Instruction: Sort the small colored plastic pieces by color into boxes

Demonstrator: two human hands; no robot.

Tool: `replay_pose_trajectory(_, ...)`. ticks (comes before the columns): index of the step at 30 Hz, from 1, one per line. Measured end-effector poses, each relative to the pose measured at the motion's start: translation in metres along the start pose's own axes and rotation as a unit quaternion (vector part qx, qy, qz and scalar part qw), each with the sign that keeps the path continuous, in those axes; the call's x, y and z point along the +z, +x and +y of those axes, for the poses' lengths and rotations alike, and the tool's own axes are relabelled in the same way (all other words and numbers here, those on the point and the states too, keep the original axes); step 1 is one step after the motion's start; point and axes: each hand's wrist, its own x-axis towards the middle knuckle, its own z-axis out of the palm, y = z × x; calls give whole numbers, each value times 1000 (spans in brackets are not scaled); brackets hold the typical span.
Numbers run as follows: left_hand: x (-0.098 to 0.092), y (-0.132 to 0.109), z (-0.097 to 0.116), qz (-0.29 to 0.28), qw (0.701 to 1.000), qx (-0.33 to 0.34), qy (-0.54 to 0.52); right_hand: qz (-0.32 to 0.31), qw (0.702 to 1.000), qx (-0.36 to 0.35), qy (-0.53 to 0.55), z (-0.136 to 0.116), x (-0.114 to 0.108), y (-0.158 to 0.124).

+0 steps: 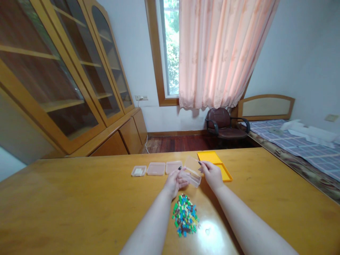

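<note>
Between my hands a clear plastic box [195,180] is held above the table, its lid [191,163] raised. My left hand [175,181] grips the box from its left side, thumb on top and fingers beneath. My right hand [211,173] pinches the lid's right edge. Just below them lies a pile of small building bricks [185,215] in green, blue, brown, cream and yellow. To the left, in a row, stand a clear box [174,166], a second clear box [156,169] and a smaller clear box [139,171] with whitish pieces inside.
An open yellow tray or case [225,173] lies behind my right hand. The wooden table [79,205] reaches towards a glass-door cabinet [87,63] on the left. Past its far edge stand a brown armchair [224,122] and, at the right, a bed [292,141].
</note>
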Motion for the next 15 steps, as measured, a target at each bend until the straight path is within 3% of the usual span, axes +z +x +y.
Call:
replay_pose_trajectory(7, 12, -11, 9, -57, 998, 3, -12, 52, 978, 147, 142, 10, 2, 14)
replay_pose_trajectory(12, 17, -17, 13, -101, 995, 18, 5, 20, 961, 192, 197, 19, 5, 18)
replay_pose_trajectory(15, 18, -14, 11, -88, 996, 20, 16, 14, 961, 191, 198, 20, 6, 18)
